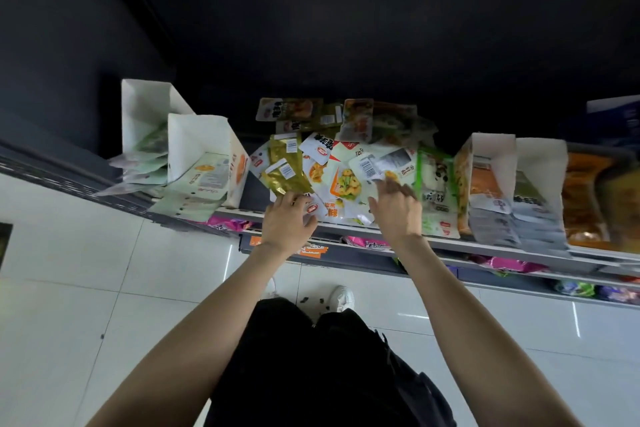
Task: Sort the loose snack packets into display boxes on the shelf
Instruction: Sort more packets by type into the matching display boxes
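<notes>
Packets (341, 163), loose pile, ctr of shelf (485, 248), btwn white display boxes (199, 146) left & right. Left hand (285, 224) fingers curled on gold packet (285, 173); right hand (394, 208) pinches white packet (372, 166).

I can't read any words on the snack packets (341, 180); the print is too blurry. I only see barcode stickers (366, 166) and small red oval logos (322, 151) on them.
</notes>
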Available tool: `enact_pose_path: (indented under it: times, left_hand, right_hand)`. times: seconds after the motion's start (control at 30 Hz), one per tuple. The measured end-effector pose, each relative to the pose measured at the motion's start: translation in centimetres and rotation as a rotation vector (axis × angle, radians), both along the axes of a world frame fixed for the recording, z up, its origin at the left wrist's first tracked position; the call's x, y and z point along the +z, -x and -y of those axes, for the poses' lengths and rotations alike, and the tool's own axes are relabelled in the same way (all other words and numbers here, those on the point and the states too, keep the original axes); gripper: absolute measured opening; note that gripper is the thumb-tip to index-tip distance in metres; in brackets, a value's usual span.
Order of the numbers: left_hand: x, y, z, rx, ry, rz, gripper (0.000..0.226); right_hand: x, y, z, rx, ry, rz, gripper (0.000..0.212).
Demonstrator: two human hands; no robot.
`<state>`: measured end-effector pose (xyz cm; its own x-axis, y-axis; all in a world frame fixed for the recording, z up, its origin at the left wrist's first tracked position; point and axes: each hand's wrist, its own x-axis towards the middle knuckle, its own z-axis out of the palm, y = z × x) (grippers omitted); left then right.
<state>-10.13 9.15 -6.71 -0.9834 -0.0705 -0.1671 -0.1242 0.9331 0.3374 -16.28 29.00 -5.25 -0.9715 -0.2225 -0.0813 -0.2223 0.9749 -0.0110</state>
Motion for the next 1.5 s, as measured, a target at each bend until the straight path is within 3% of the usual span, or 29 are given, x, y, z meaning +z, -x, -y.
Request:
enact_pose_path:
  times: [0.07,0.13,0.23,0.3,0.37,0.4,0.43,0.5,0.57,0.63,0.77,0.87,0.97,1.07,1.2,1.3,1.5]
  left_hand:
    - [0.0,0.0,0.1,0.004,0.002,0.018,0.037]
    - [0.6,0.2,-0.2,0.041,-0.041,0.010,0.035]
    - [4.1,0.6,-1.6,0.202,-0.315,-0.007,0.033]
    - [6.9,0.5,-3.2,0.340,-0.715,0.189,0.046]
    - [9.2,0.3,-4.9,0.420,-1.205,0.399,0.052]
    - [9.9,0.1,-5.6,0.435,-1.394,0.396,0.049]
    - [10.4,-0.1,-6.1,0.459,-1.564,0.318,0.041]
    - [11.3,-0.3,-6.5,0.566,-1.782,0.070,0.033]
    - [11.7,-0.2,-5.8,0.633,-1.721,-0.124,0.035]
    - [12.1,-0.1,-4.4,0.620,-1.496,-0.224,0.026]
    - [13.8,-0.2,0.5,0.469,-1.054,-0.324,0.020]
    - [15.6,-0.4,5.4,0.331,-0.767,-0.340,0.022]
    - [17.6,-0.8,10.1,0.234,-0.623,-0.346,0.026]
    - [18.2,-0.8,14.6,0.213,-0.589,-0.373,0.020]
    - [16.7,-0.5,18.9,0.186,-0.675,-0.359,0.024]
    - [14.7,-1.0,20.5,0.172,-0.581,-0.278,0.022]
    - [12.0,-3.4,22.5,0.021,-0.269,-0.530,0.015]
  right_hand:
    - [0.6,-0.4,-0.1,0.045,-0.059,-0.077,0.026]
    - [2.0,-0.5,-0.4,0.088,0.034,-0.170,0.027]
    - [4.9,-1.2,-1.1,0.032,0.425,-0.437,0.013]
    - [7.6,-2.2,-1.4,-0.096,0.831,-0.468,0.011]
    - [9.8,-3.3,-1.3,-0.321,1.363,-0.258,0.015]
    - [10.5,-3.8,-1.0,-0.446,1.606,-0.104,0.015]
    - [10.8,-4.1,-0.7,-0.561,1.778,0.036,0.015]
    - [10.9,-4.4,-0.2,-0.723,1.911,0.229,0.013]
    - [10.2,-4.5,0.2,-0.736,1.874,0.360,0.010]
    - [9.5,-4.7,0.7,-0.643,1.687,0.375,0.017]
    - [10.0,-4.0,2.2,-0.232,1.161,0.027,0.046]
    - [12.1,-2.4,5.3,0.043,0.991,-0.074,0.050]
    - [13.9,-1.4,10.1,0.248,0.892,-0.130,0.044]
    - [14.1,-0.8,15.0,0.374,0.872,-0.207,0.026]
    - [11.9,-0.9,20.2,0.393,0.948,-0.249,0.006]
    - [9.1,-1.9,22.1,0.364,0.900,-0.240,0.010]
    - [7.2,-3.5,24.2,0.396,0.855,-0.238,0.006]
